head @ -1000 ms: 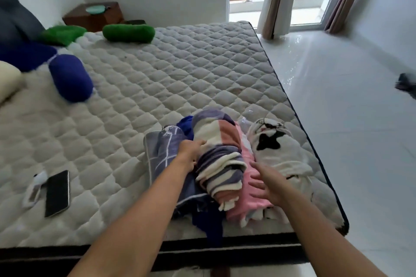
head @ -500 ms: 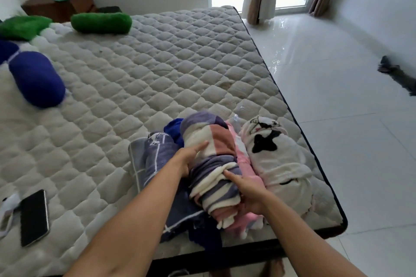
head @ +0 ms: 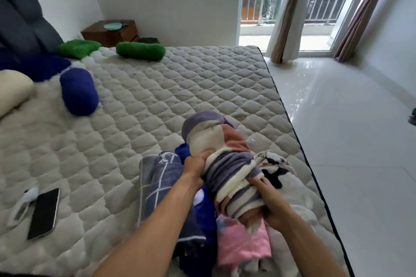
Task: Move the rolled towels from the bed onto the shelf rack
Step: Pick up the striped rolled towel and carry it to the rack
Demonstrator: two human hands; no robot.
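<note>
A striped rolled towel (head: 221, 155) in purple, cream and orange is raised off the pile near the bed's front right corner. My left hand (head: 197, 168) grips its left side and my right hand (head: 269, 202) grips its near end from the right. Under it lie a grey-blue checked rolled towel (head: 162, 177), a dark blue one (head: 203, 209), a pink one (head: 243, 245) and a white one with black marks (head: 276, 171). They all rest on the quilted mattress (head: 157, 105). No shelf rack is in view.
A black phone (head: 44, 213) and a white object lie at the bed's left front. A blue bolster (head: 78, 91), green cushions (head: 140, 50) and a cream pillow (head: 13, 90) sit at the head. White tiled floor (head: 349, 130) runs along the right, with a balcony door beyond.
Both hands have closed on the striped towel and lifted it off the pile, its far end tilted up. The camera has risen and looks further across the room.
</note>
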